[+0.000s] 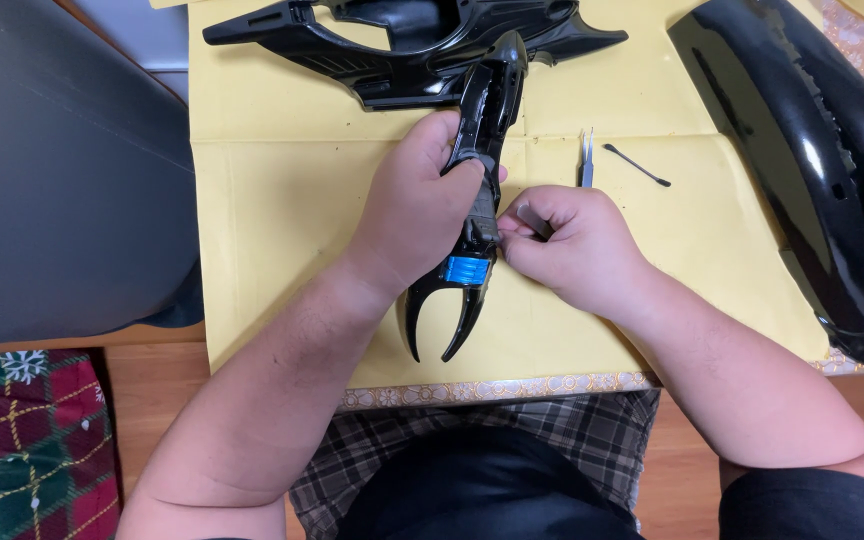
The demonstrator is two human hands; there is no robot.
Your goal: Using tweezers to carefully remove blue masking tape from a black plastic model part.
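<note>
My left hand [414, 210] grips a long glossy black plastic model part [484, 100] around its middle, held lengthwise over the yellow paper sheet [282, 200]. The part ends near me in two curved prongs [442, 320] with a blue patch [467, 269] above them. My right hand [572, 245] is closed, its fingertips pinching something small and grey against the right side of the part, just above the blue patch.
A large black body shell piece [402, 40] lies at the far edge. Two long black curved panels [812, 170] lie at right. Metal tweezers [586, 160] and a thin black stick [637, 166] rest beyond my right hand. A dark chair [52, 170] stands left.
</note>
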